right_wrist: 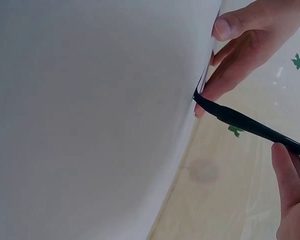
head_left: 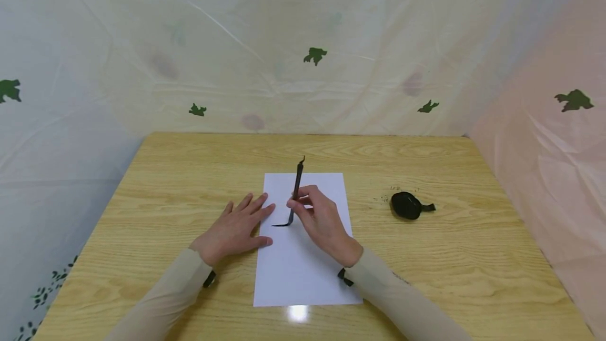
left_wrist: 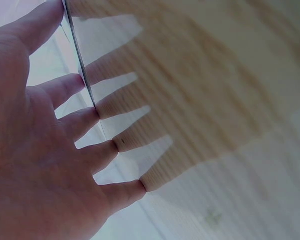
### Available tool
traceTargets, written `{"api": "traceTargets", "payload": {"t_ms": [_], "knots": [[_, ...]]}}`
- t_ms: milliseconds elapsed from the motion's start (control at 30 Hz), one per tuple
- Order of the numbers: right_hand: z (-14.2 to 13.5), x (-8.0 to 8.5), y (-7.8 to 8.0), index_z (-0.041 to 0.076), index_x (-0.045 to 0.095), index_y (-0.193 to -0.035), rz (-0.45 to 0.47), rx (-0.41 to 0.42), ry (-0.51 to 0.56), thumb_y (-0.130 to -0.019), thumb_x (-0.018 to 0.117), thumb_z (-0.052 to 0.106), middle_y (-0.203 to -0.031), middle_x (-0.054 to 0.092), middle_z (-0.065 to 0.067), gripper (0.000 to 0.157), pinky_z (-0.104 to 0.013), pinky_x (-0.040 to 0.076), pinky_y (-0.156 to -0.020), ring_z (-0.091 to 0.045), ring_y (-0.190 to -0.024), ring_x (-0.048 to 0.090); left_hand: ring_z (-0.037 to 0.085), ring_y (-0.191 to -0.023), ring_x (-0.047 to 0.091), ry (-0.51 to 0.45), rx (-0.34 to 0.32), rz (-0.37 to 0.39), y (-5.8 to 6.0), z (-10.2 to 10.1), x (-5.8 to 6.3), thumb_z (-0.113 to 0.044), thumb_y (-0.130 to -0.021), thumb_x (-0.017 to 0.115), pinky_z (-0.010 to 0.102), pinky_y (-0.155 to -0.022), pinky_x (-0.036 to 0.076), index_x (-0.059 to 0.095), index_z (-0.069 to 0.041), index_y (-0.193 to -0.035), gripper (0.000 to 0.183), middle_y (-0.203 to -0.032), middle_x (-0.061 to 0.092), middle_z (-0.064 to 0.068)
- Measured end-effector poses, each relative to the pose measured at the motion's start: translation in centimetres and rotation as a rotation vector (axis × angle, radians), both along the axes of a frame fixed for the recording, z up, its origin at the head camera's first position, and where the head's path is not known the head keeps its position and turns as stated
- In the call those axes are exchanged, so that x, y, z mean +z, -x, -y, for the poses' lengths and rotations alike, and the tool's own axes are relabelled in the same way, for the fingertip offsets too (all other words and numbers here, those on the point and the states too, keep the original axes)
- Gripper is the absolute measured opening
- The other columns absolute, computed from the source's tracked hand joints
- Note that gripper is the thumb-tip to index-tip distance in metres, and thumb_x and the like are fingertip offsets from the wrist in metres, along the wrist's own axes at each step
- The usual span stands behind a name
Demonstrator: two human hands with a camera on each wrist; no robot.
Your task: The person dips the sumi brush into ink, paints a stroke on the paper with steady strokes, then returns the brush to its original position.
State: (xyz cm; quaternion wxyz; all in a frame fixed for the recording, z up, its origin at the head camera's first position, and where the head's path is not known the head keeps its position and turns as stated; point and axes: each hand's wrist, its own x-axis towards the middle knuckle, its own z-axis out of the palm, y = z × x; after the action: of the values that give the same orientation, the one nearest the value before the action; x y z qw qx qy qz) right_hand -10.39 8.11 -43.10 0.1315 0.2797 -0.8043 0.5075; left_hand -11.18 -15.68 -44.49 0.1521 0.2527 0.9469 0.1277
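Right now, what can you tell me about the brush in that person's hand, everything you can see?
The brush is slim and nearly black, with a straight handle, shiny in the right wrist view, and a small curled piece, perhaps a loop, at its top; its material is unclear. In the head view it stands almost upright, held in the person's right hand. Its dark tip bends against the white paper, at the right end of a short black stroke.
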Motion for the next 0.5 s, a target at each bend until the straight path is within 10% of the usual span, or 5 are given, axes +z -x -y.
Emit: {"api": "traceTargets", "payload": {"t_ms": [500], "knots": [[-0.55, 0.03, -0.17, 0.002, 0.055, -0.117, 0.029, -0.012, 0.001, -0.099, 0.069, 0.005, -0.108, 0.069, -0.011, 0.023, -0.030, 0.061, -0.080, -0.026, -0.099, 0.074, 0.043, -0.157, 0.014, 0.006, 0.005, 0.015, 0.11, 0.04, -0.12, -0.055, -0.096, 0.068, 0.075, -0.116, 0.016, 0.039, -0.019, -0.162, 0.080, -0.172, 0.020, 0.009]]}}
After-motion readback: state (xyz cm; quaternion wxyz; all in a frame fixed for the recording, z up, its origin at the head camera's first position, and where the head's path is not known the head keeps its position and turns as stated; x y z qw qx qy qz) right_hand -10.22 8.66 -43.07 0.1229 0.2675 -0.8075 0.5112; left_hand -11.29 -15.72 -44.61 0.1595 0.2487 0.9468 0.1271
